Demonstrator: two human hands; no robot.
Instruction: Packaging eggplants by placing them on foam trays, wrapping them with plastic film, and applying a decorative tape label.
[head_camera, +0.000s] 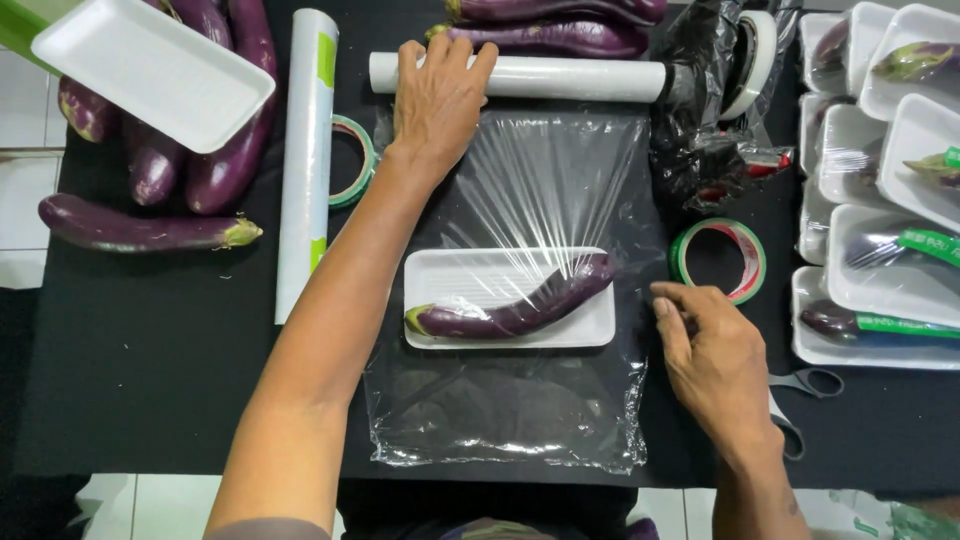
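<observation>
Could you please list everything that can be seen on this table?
cling film roll: one, white, top centre.
film sheet: one, clear, over the tray.
tray: one, white, centre, holding one purple eggplant.
loose eggplants: several, purple, left and top.
spare tray: one, white, top left.
second roll: one, white, left.
tape rings: two, green-edged.
wrapped trays: several, right.
scissors: one, right.
left hand: on the roll.
right hand: at the film's edge.
</observation>
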